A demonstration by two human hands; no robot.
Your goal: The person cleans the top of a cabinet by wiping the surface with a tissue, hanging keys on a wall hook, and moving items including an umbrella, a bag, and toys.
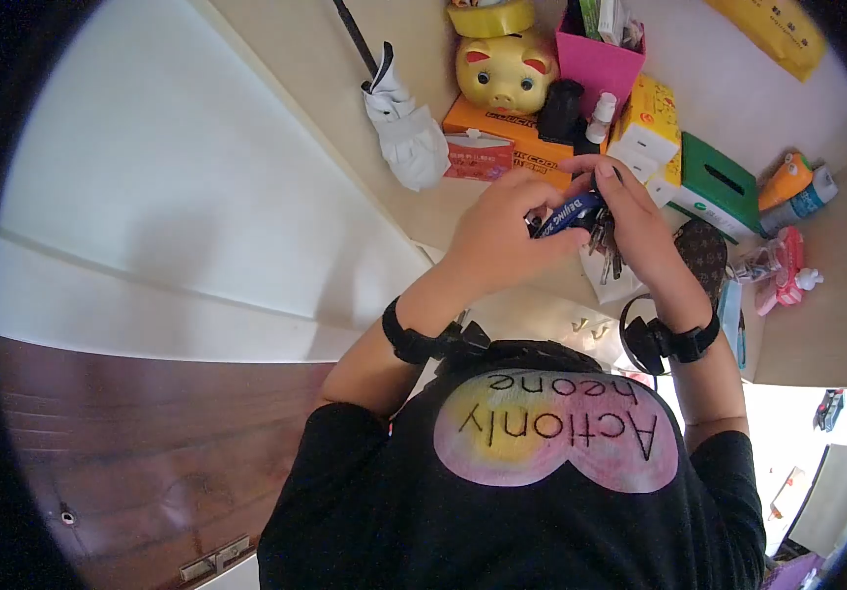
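Both hands meet above the shelf, around a bunch of metal keys [605, 241] on a blue lettered strap [569, 214]. The thumb and fingers of my left hand [507, 231] are closed on the strap. My right hand [640, 221] has bent fingers closed around the strap's other end, by the key ring, and the keys dangle beside its palm. A small dark item shows under the right fingertips; I cannot make out what it is. Black bands are on both wrists.
Behind the hands stand a yellow pig bank [507, 74], orange boxes [532, 138], a pink holder [601, 64], yellow boxes [648, 118] and a green tissue box [719, 187]. A folded white umbrella [406, 138] lies left; an orange bottle [786, 181] is right.
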